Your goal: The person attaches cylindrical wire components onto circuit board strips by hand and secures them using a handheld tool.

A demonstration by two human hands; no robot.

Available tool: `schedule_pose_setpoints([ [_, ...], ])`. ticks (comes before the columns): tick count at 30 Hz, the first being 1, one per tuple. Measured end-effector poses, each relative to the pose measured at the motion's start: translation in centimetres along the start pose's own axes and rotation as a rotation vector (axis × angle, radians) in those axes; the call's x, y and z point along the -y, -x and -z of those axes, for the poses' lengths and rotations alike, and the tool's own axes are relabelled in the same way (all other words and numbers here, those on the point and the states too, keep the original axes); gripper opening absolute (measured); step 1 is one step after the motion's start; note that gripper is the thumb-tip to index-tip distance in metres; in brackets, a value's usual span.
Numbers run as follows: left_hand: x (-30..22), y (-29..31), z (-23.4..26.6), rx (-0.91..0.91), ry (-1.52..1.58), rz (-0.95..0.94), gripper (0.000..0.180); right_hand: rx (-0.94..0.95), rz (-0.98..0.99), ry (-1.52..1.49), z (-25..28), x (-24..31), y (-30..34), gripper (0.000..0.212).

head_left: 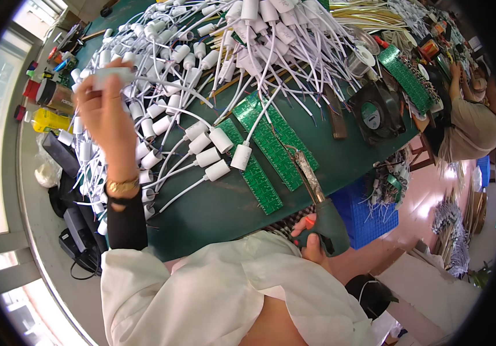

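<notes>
My left hand (106, 112) is raised over the left part of the pile, its fingers closed around a white cylindrical cable housing (113, 77). A white cable trails from it to the right. At the table's front edge, my right hand (312, 247) grips a dark green pistol-shaped soldering gun (333, 228). Its metal barrel and long tip point up and away, over the right-hand one of two green circuit board panels (285, 151). More white housings (217, 170) lie on cables beside the left panel (259, 187); one rests partly over that panel.
White cabled housings (158, 66) heap across the far and left table (201, 210). A black fan (376, 112), a solder wire spool (364, 56) and another green board (406, 78) stand to the right. Below is a blue crate (369, 222). Another person (470, 127) sits at far right.
</notes>
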State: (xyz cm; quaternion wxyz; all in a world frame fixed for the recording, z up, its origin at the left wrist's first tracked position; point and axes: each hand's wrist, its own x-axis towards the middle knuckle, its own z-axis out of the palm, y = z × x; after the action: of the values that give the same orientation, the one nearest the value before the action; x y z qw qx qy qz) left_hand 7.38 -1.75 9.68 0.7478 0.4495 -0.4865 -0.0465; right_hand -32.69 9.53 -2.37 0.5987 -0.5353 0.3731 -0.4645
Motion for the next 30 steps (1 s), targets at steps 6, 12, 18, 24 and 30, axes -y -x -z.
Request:
schedule_pose_setpoints([
  [6,-10.8,2.8,0.1,0.093,-0.119,-0.097,0.027,0.038,-0.028,0.059,-0.5,1.0,-0.3,0.057],
  [12,-7.4,12.4,-2.9,0.672,-0.356,0.000,0.024,0.224,0.008,0.242,0.0,0.8,-0.3,0.053],
  [18,-3.4,17.2,-3.3,0.741,-0.463,-0.092,0.023,0.143,-0.034,0.109,-1.3,2.7,-0.4,0.019],
  [24,-3.4,17.7,-4.0,0.770,-0.581,-0.091,0.020,0.279,-0.134,0.195,0.8,0.7,2.4,0.044],
  [30,-3.1,18.0,-3.9,0.704,-0.573,-0.063,0.024,0.271,-0.222,0.044,1.1,0.3,2.7,0.039],
])
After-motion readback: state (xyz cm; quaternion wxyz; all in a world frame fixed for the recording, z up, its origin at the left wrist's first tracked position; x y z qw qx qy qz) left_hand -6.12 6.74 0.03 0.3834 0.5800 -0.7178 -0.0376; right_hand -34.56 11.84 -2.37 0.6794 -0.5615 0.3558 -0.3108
